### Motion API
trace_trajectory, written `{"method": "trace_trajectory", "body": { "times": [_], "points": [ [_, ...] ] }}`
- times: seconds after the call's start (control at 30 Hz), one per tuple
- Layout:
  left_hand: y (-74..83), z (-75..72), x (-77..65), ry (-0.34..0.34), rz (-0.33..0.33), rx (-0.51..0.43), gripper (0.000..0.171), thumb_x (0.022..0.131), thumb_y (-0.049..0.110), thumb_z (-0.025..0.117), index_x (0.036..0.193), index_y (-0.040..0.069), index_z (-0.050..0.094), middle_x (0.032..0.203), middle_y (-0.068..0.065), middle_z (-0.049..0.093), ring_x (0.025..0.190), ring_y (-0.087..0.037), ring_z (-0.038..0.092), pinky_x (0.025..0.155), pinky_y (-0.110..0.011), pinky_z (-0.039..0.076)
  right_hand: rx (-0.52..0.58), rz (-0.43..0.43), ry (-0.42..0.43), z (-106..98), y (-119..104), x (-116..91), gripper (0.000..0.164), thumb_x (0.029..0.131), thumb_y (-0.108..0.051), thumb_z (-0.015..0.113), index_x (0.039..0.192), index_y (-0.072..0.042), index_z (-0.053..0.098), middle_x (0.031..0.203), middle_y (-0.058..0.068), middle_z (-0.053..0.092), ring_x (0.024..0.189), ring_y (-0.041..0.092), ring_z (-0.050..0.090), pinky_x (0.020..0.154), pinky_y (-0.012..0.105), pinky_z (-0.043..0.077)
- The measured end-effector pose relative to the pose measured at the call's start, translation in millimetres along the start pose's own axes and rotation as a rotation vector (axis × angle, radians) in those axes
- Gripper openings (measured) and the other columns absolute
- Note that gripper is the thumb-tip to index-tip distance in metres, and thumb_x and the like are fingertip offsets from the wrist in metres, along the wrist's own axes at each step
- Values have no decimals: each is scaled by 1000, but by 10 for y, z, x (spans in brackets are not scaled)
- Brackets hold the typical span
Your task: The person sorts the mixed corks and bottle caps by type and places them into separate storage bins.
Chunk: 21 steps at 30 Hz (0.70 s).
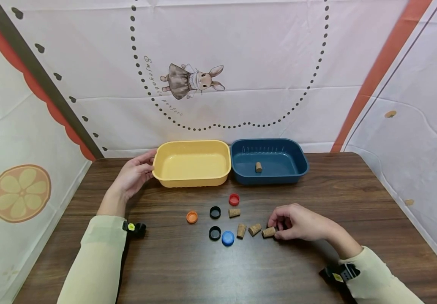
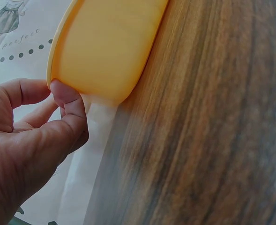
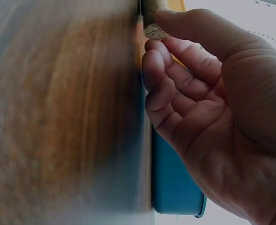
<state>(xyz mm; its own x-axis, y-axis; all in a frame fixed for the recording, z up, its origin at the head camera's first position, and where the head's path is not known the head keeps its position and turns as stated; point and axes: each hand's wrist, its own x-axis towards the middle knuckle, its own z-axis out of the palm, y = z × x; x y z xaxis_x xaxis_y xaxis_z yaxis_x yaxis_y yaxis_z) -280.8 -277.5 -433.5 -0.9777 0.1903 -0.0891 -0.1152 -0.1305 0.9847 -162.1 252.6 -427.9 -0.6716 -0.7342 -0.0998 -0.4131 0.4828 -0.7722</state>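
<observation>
My left hand (image 1: 135,175) holds the left end of a yellow plastic tray (image 1: 224,179), thumb and fingers at its rim, as the left wrist view also shows. On the table, the thumb and index finger of my right hand (image 1: 298,221) pinch the right end of a cork (image 1: 268,232). The thumb covers part of that cork (image 3: 155,32) in the right wrist view. Just left of it lie two more corks, one tilted (image 1: 255,229) and one near upright (image 1: 241,231). Another cork (image 1: 234,213) lies farther back. A single cork (image 1: 258,167) is inside the dark blue tray (image 1: 298,172).
Bottle caps lie left of the corks: a red cap (image 1: 234,199), an orange cap (image 1: 192,217), a blue cap (image 1: 228,238) and two black caps, one behind (image 1: 215,212) the other (image 1: 214,233). Both trays stand side by side at the wooden table's (image 1: 180,270) back edge, before a printed cloth (image 1: 264,63).
</observation>
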Motion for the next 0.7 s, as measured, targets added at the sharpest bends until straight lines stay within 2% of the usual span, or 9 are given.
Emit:
{"method": "trace_trajectory", "body": {
  "times": [0.27,0.7],
  "points": [
    [13,1,-9,1,-10,-9,63,106,-8,51,166,3,33,127,-10,48,108,-16,54,85,-24,55,-51,8,53,-81,-37,33,19,94,-18,82,109,-24,73,88,-7,66,77,11,62,65,28,55],
    [18,4,-27,1,-15,2,62,107,-7,49,166,4,33,130,-10,47,109,-16,53,85,-24,55,-52,16,217,-335,-116,61,21,94,-23,84,112,-26,73,90,-4,67,82,17,63,67,31,56]
  ]
}}
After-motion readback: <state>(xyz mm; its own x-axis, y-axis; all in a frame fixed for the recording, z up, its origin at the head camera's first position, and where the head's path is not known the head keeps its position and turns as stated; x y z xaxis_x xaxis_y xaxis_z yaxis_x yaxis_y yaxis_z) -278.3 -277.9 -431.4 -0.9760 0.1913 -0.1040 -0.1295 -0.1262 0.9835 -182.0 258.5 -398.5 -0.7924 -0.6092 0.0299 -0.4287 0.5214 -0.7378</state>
